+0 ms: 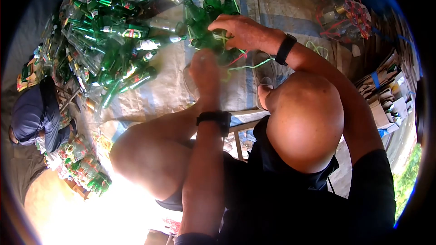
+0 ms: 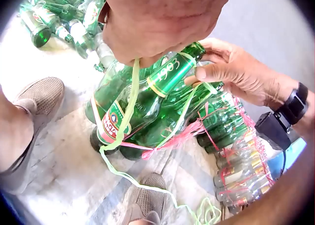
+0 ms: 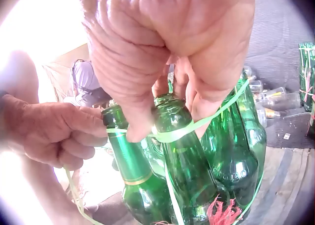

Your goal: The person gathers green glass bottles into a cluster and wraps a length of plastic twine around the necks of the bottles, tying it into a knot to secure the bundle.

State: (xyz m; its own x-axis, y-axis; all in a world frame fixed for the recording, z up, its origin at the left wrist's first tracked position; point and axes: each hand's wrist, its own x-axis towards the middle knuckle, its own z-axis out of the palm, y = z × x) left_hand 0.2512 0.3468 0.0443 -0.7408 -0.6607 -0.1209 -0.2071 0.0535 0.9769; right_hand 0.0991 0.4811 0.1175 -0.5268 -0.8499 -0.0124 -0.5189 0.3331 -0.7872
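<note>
Several green glass bottles (image 3: pixel 187 171) stand upright in a tight bundle between the person's shoes. Light green plastic string (image 2: pixel 129 106) loops round their necks, and pink string (image 2: pixel 172 145) is tied lower down. My left hand (image 1: pixel 204 66), blurred in the head view, is curled beside the bundle and grips the green string, whose loose tail hangs below the fist in the right wrist view. My right hand (image 3: pixel 167 33) reaches over the bottle tops, thumb and fingers around one bottle neck (image 3: pixel 172 117) at the string. A bottle with a green foil neck (image 2: pixel 172 74) stands beside it.
A large heap of loose bottles (image 1: pixel 129 31) lies at the left. Bottles tied with red string (image 1: pixel 345 13) stand at the back right, near stacked cardboard (image 1: pixel 386 86). Another person (image 1: pixel 34 113) sits bent over at far left. Striped sheeting (image 1: pixel 154 81) covers the ground.
</note>
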